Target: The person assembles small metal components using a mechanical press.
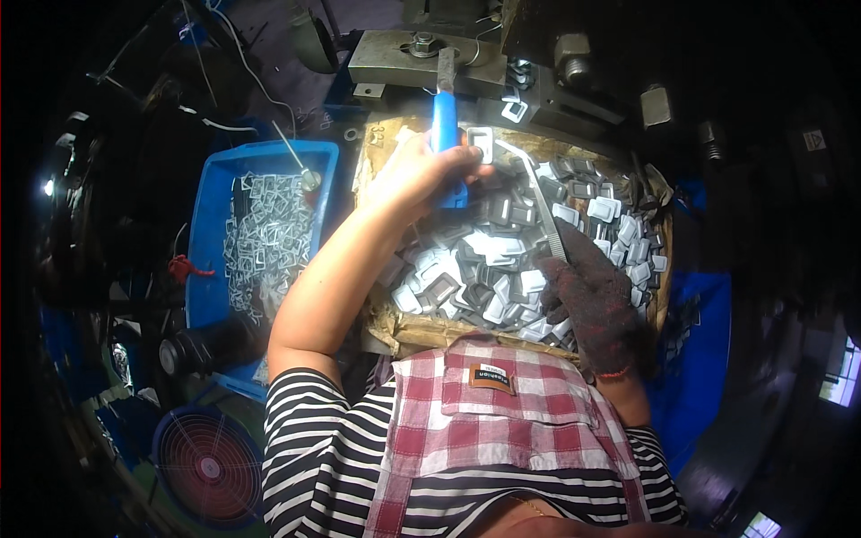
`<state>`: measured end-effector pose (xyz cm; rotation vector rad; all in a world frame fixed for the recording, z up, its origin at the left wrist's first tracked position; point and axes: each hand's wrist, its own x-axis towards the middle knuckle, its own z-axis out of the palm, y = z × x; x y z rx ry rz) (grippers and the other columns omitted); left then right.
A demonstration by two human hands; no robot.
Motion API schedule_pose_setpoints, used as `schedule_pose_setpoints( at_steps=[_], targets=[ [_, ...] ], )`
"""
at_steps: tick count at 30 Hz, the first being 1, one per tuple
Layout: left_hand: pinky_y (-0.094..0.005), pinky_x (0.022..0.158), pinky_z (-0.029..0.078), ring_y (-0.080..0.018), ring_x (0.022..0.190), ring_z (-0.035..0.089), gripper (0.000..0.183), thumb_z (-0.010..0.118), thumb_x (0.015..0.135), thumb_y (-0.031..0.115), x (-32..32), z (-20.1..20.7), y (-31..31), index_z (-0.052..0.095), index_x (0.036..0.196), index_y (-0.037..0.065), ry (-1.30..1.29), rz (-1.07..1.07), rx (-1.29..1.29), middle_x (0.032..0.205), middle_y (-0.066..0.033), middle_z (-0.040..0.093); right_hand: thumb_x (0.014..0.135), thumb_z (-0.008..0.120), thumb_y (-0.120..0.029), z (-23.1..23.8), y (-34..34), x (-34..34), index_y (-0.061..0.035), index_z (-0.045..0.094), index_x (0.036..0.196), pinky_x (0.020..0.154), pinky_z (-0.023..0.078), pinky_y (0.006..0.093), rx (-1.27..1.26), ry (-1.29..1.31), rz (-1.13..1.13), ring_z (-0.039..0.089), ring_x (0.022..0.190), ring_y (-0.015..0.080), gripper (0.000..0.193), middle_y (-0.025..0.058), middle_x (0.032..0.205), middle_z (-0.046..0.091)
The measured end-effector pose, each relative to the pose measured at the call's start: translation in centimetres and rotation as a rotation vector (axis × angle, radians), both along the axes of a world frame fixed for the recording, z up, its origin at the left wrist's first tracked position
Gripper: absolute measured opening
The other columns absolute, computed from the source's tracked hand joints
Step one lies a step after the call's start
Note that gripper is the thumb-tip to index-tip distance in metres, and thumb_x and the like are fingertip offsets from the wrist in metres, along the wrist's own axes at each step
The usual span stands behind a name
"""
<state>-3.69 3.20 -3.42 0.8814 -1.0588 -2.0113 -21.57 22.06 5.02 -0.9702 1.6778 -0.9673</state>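
Note:
My bare left hand [430, 170] is closed around a blue-handled tool [445, 121] with a flat metal end pointing away from me. A small pale rectangular metal piece [482, 141] with a raised rim sits at its thumb and fingertips. In my right hand [592, 296], covered by a dark knitted glove, are long metal tweezers [543, 202]. Their bent tips are just right of the rectangular piece, apparently apart from it. Below both hands lies a heap of similar grey metal pieces [489, 255] on brown paper [399, 327].
A blue bin [202, 224] holding many thin rectangular frames [269, 233] stands at the left. Ahead is a metal machine block [386, 63] with a bolt. Large bolts [574, 58] stick out at the upper right. A round fan [208, 468] is at the lower left.

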Motion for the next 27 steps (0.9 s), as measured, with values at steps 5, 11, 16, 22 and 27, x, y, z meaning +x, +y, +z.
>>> schedule_pose_setpoints(
  at_steps=[5, 11, 16, 22, 27],
  targets=[
    [-0.027, 0.074, 0.055, -0.0166, 0.083, 0.069, 0.029, 0.073, 0.084, 0.005, 0.6, 0.6, -0.1, 0.06, 0.109, 0.0, -0.082, -0.053, 0.021, 0.092, -0.007, 0.065, 0.094, 0.064, -0.011, -0.6, -0.1, -0.2, -0.0048, 0.059, 0.134, 0.063, 0.048, 0.0232, 0.026, -0.008, 0.05, 0.056, 0.07, 0.0058, 0.041, -0.0004, 0.086, 0.065],
    [-0.0264, 0.076, 0.053, -0.0111, 0.08, 0.066, 0.031, 0.08, 0.08, 0.016, 1.6, 2.2, -2.0, 0.067, 0.106, 0.003, -0.343, -0.211, -0.266, 0.088, -0.004, 0.069, 0.093, 0.064, -0.01, -0.2, -0.2, -0.4, -0.0034, 0.059, 0.133, 0.065, 0.047, 0.024, -0.009, 0.011, 0.116, 0.055, 0.07, 0.0071, 0.041, 0.0008, 0.082, 0.063],
    [-0.0354, 0.067, 0.052, -0.0148, 0.072, 0.068, 0.034, 0.069, 0.093, 0.031, 0.9, 5.0, -4.2, 0.064, 0.11, 0.002, -0.992, -0.261, -0.652, 0.079, -0.0102, 0.07, 0.092, 0.064, -0.011, 0.0, 0.0, -1.2, -0.0036, 0.059, 0.133, 0.058, 0.046, 0.0253, 0.046, 0.059, -0.014, 0.054, 0.064, 0.0073, 0.041, 0.0036, 0.08, 0.062],
    [-0.0483, 0.073, 0.054, -0.0377, 0.087, 0.067, 0.028, 0.064, 0.092, 0.031, -4.2, 7.9, -8.4, 0.062, 0.102, 0.005, -1.425, -0.452, -1.247, 0.088, -0.0181, 0.068, 0.094, 0.06, -0.014, 1.3, -2.4, -2.9, -0.0096, 0.055, 0.139, 0.05, 0.046, 0.0227, -0.142, 0.286, -0.272, 0.054, 0.059, 0.0056, 0.045, 0.0013, 0.075, 0.06],
    [-0.0446, 0.074, 0.059, -0.0344, 0.087, 0.072, 0.016, 0.055, 0.087, 0.009, -6.9, 8.4, -9.7, 0.068, 0.093, 0.001, -1.303, -0.409, -1.386, 0.093, -0.0194, 0.072, 0.094, 0.059, -0.014, -0.5, -5.7, -3.2, -0.0152, 0.055, 0.14, 0.048, 0.044, 0.0219, -0.231, 0.197, -0.344, 0.053, 0.057, 0.005, 0.046, -0.001, 0.072, 0.059]
  ],
)
